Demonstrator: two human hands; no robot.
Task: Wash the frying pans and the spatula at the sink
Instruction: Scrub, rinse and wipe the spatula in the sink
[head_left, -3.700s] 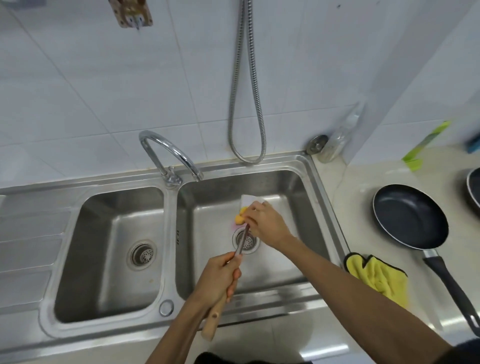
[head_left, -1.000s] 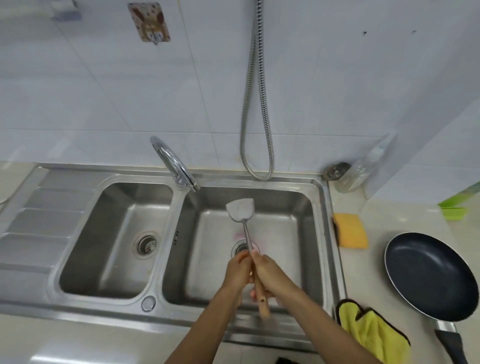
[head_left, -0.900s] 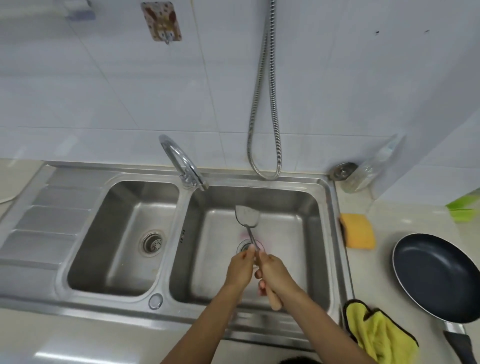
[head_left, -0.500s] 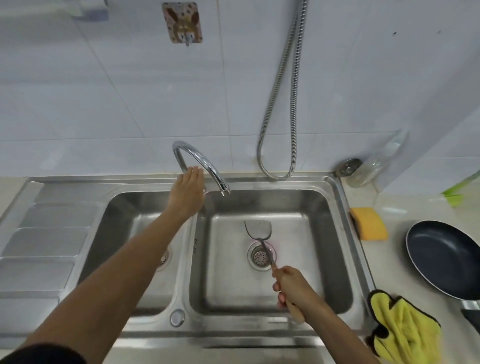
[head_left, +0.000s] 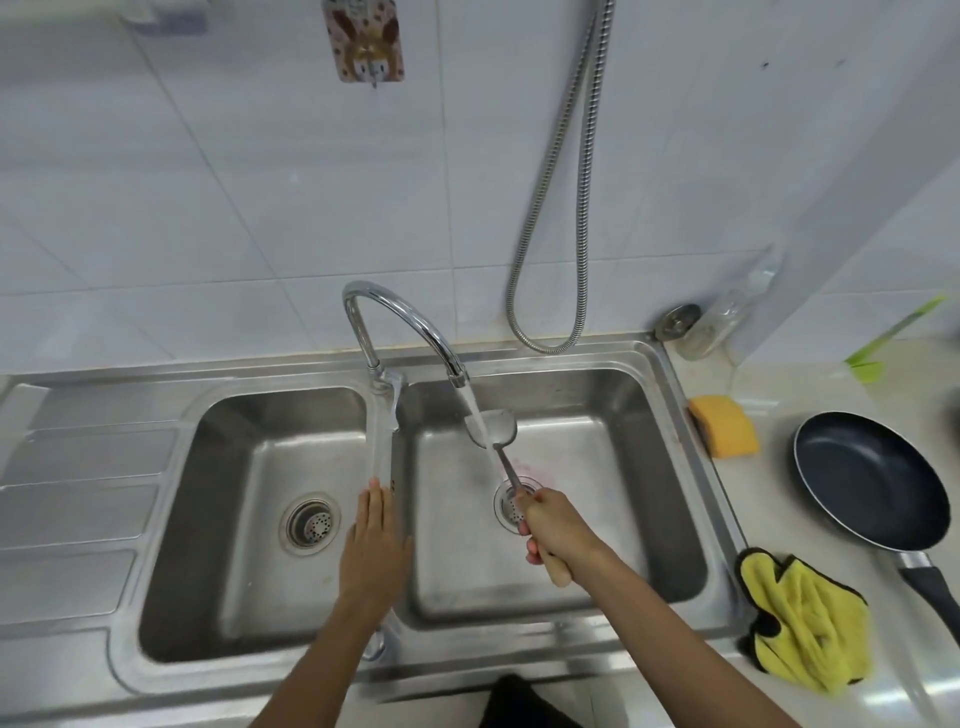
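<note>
My right hand (head_left: 556, 525) grips the wooden handle of the metal spatula (head_left: 492, 427) over the right basin of the steel sink (head_left: 670, 395). The spatula's blade sits under the stream running from the curved tap (head_left: 400, 317). My left hand (head_left: 374, 545) hovers flat, fingers straight, over the divider between the two basins and holds nothing. A black frying pan (head_left: 872, 478) lies on the counter to the right, its handle pointing toward me.
An orange sponge (head_left: 724, 431) lies on the counter by the sink's right rim. A yellow cloth (head_left: 802, 618) is bunched near the counter's front edge. A metal shower hose (head_left: 561, 208) hangs on the tiled wall. A clear bottle (head_left: 727, 317) stands in the back corner.
My left hand left the spatula, reached up to the tap, then came back over the divider. Water now runs from the tap onto the spatula's blade. The sponge lies on the counter.
</note>
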